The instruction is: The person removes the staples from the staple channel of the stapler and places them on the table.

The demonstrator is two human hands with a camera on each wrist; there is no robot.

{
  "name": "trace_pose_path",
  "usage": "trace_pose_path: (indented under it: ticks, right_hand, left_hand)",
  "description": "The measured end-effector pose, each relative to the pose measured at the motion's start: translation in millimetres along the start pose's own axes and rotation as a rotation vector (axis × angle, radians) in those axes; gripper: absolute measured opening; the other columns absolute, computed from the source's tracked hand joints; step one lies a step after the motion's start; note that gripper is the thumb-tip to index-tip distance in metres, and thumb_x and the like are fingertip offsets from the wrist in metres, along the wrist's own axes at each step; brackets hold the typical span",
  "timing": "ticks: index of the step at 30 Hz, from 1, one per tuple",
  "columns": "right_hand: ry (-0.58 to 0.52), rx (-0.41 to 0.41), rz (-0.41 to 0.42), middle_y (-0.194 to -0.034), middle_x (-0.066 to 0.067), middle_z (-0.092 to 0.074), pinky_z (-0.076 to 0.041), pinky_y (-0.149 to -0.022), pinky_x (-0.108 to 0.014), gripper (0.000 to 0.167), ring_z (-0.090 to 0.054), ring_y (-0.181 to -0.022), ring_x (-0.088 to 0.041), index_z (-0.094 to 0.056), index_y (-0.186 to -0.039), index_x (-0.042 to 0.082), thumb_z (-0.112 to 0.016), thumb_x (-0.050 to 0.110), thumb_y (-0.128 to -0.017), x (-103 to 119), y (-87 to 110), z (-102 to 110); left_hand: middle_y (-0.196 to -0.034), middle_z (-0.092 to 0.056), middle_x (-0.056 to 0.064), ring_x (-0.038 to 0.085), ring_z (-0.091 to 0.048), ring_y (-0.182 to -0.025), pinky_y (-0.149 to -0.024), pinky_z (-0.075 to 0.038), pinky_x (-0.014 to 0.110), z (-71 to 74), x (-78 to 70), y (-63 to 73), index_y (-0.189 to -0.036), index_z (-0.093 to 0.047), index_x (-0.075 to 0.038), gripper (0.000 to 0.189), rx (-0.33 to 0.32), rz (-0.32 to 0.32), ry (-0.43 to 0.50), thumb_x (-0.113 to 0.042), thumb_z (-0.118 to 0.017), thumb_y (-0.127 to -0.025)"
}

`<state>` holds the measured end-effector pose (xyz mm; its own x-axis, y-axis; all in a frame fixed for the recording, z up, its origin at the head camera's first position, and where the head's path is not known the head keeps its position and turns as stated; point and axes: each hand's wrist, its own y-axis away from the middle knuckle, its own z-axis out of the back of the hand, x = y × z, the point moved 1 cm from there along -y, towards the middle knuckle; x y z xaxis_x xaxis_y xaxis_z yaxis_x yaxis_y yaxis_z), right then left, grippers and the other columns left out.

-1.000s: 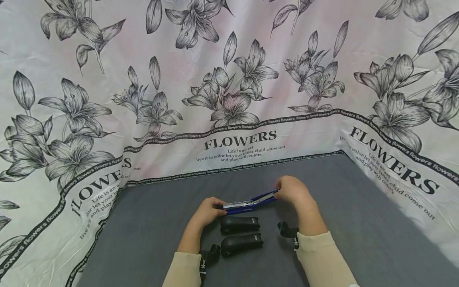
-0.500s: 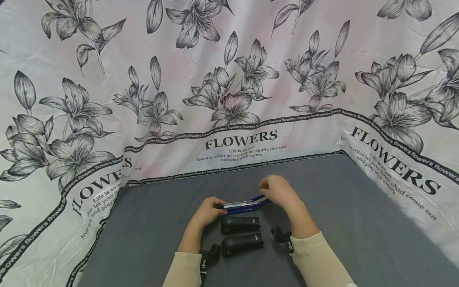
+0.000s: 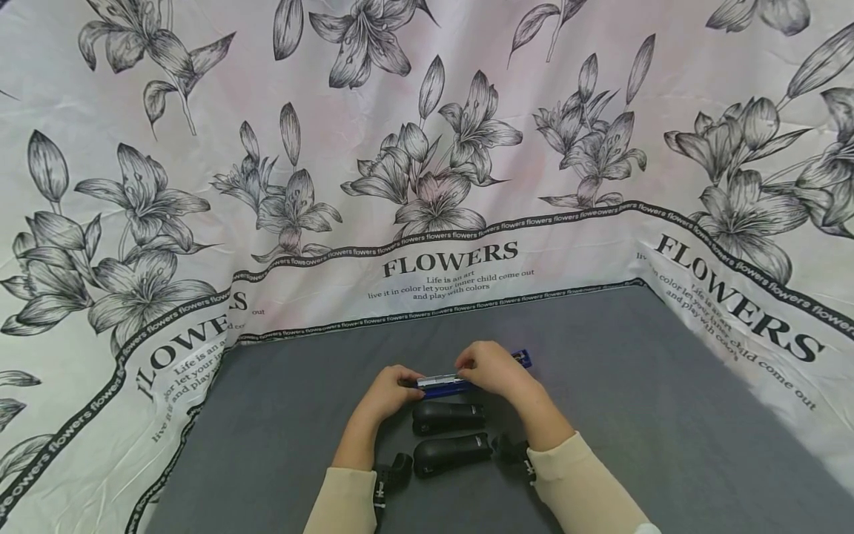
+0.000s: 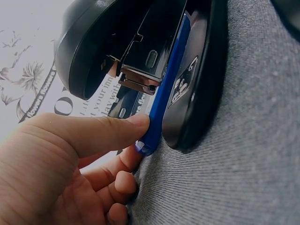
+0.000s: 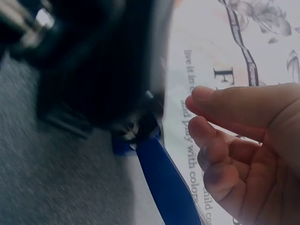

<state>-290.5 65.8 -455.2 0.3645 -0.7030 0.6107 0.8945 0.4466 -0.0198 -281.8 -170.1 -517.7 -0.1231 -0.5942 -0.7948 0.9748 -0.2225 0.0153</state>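
A blue stapler (image 3: 442, 384) lies folded open on the grey cloth, its silver staple channel facing up. My left hand (image 3: 388, 393) pinches its left end between thumb and fingers; the left wrist view shows the thumb on the blue base (image 4: 166, 89). Over the stapler's middle is my right hand (image 3: 495, 368), its fingertips right at the channel and hiding the hinge area. Beyond that hand the blue cover end (image 3: 525, 359) sticks out. In the right wrist view the right hand (image 5: 248, 154) has loosely curled fingers, thumb and forefinger tips close together with nothing visible between them.
Two black staplers lie one behind the other in front of the blue one, a far one (image 3: 447, 417) and a near one (image 3: 452, 454). Grey cloth (image 3: 280, 423) covers the surface. A white flower-printed curtain (image 3: 454, 274) rises behind it and along both sides.
My right hand has let go of the stapler's right end and slid left along it to the staple channel. The left hand keeps its grip in the same place.
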Motion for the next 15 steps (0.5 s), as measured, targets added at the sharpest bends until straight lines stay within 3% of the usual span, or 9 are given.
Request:
trace_pose_path:
  ticks: [6,15]
  right_hand:
    - [0.033,0.032,0.0,-0.093,0.0,-0.073,-0.055,-0.08,-0.039,0.007,-0.066,-0.084,-0.016,-0.08,-0.097,0.008,-0.076,0.01,-0.093,4.0,-2.6,-8.1]
    - [0.094,0.075,-0.02,-0.094,-0.001,-0.075,-0.055,-0.079,-0.04,0.011,-0.068,-0.085,-0.017,-0.082,-0.101,0.008,-0.075,0.014,-0.094,-0.3,-2.6,-16.2]
  left_hand:
    - [-0.107,-0.065,0.004,0.021,-0.061,-0.096,-0.085,-0.052,0.045,0.5,-0.3,-0.4,-0.11,-0.079,-0.006,0.022,-0.003,0.001,0.015,-0.006,-0.08,-0.087]
    - [-0.107,-0.066,0.005,0.02,-0.061,-0.095,-0.083,-0.052,0.044,0.4,0.2,0.2,-0.109,-0.08,-0.006,0.022,-0.004,0.0,0.021,-0.006,-0.079,-0.087]
